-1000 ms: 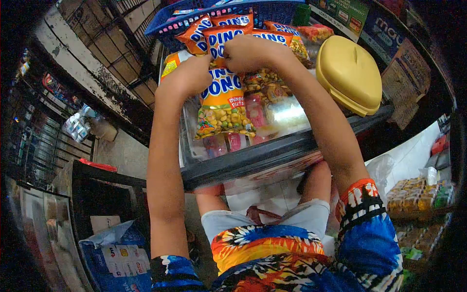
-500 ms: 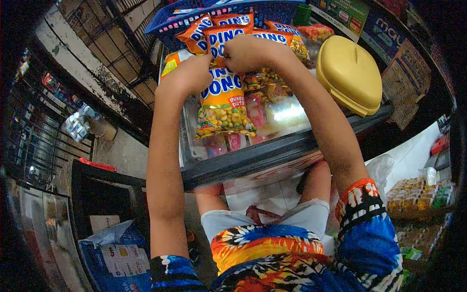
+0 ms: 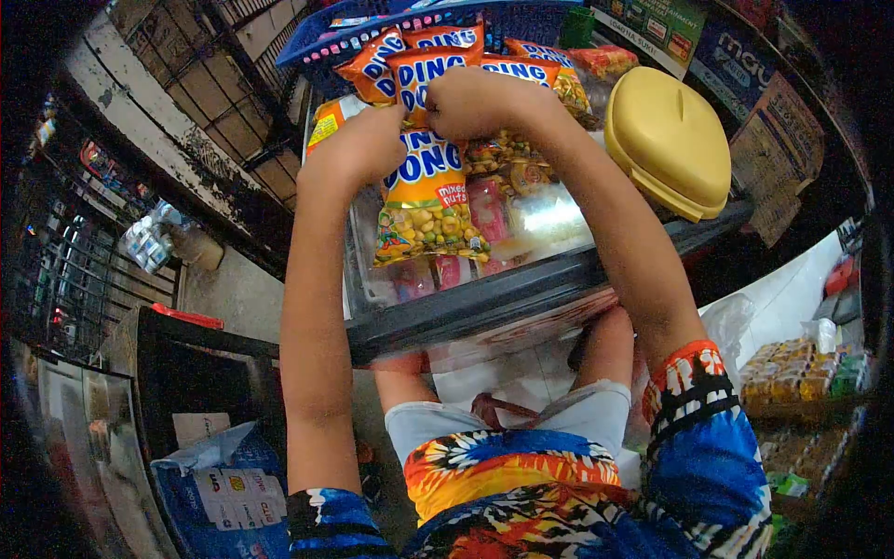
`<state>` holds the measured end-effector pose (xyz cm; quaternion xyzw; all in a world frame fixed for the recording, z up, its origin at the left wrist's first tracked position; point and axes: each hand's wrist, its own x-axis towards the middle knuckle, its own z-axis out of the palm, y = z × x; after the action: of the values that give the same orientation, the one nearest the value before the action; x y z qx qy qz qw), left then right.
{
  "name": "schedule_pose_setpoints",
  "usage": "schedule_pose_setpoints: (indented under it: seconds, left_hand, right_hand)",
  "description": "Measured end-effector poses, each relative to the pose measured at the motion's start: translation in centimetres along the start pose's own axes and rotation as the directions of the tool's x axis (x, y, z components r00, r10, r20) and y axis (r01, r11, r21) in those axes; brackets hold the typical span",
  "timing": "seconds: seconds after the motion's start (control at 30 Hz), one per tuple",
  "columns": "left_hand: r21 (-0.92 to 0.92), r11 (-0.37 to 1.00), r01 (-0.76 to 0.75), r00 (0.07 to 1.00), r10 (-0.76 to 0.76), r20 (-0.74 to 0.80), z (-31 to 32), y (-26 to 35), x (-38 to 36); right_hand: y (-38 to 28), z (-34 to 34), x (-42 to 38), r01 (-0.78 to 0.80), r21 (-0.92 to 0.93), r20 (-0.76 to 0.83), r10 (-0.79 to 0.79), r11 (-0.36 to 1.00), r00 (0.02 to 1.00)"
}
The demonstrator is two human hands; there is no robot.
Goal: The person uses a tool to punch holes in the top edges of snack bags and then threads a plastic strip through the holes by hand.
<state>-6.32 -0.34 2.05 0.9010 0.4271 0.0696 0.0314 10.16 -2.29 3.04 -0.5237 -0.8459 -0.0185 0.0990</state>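
An orange bag of Ding Dong mixed nuts [image 3: 430, 200] stands at the front of a group of similar bags, its clear lower part showing nuts. My left hand [image 3: 365, 147] is closed at its upper left edge. At the upper right, my right hand [image 3: 477, 104] is closed too, fingers curled inward. The exact pinch points are hidden behind my knuckles. Directly behind rises another Ding Dong bag [image 3: 424, 67], showing between and above my hands. More orange bags [image 3: 531, 70] lie to the right, beyond my right wrist.
Beneath the bags is a glass-topped case [image 3: 549, 219] with a dark front edge and pink packs inside. A yellow lidded container [image 3: 666, 140] sits on its right side. Behind the bags stands a blue plastic basket [image 3: 321, 47]. Packed goods [image 3: 792, 373] fill shelves at right.
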Motion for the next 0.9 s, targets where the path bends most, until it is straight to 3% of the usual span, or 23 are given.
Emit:
schedule_pose_setpoints:
  seconds: [0.9]
  left_hand:
    - [0.035,0.999,-0.003,0.999,0.002,0.032,0.1,0.2,0.1]
  right_hand:
    - [-0.7,-0.4,-0.5,-0.015,0.021,0.016,0.015,1.0,1.0]
